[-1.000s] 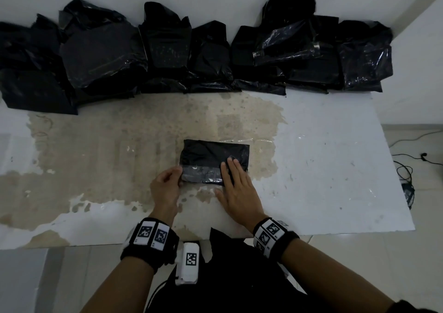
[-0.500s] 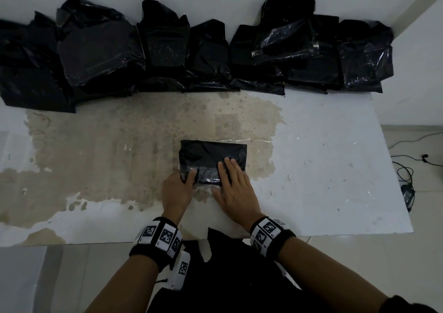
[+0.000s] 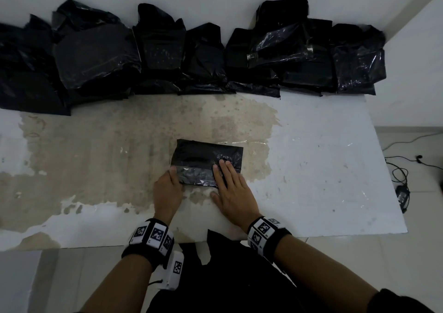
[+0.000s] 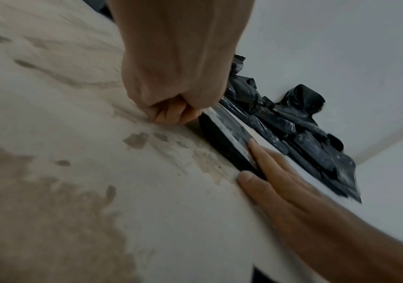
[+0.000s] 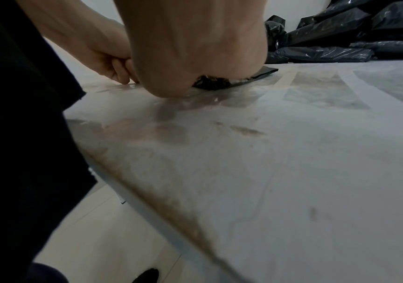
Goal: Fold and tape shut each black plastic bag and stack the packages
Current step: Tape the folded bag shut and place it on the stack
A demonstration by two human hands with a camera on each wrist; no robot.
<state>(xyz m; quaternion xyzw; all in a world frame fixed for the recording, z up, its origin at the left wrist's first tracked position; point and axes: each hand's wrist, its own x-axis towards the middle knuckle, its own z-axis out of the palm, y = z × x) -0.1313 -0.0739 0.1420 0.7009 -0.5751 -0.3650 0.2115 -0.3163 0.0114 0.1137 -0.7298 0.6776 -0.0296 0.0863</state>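
Observation:
A folded black bag (image 3: pixel 203 155) lies flat mid-table, with a glossy strip of clear tape (image 3: pixel 196 172) across its near part. My left hand (image 3: pixel 173 172) sits at the bag's left near corner, thumb on top and fingers curled against the edge (image 4: pixel 171 114). My right hand (image 3: pixel 221 166) lies flat on the bag's right near part, its fingers (image 4: pixel 266 160) straight and pressing down, thumb on the table. In the right wrist view the heel of my right hand hides most of the bag (image 5: pixel 261 73).
Several black bags and packages (image 3: pixel 167 56) are heaped in a row along the back wall. The white table (image 3: pixel 323 169) has a large worn brown patch. Its right edge drops to a tiled floor with cables (image 3: pixel 400 181).
My left thumb slid right along the taped strip half a second ago and is back at the bag's left corner. The right hand has stayed flat on the bag.

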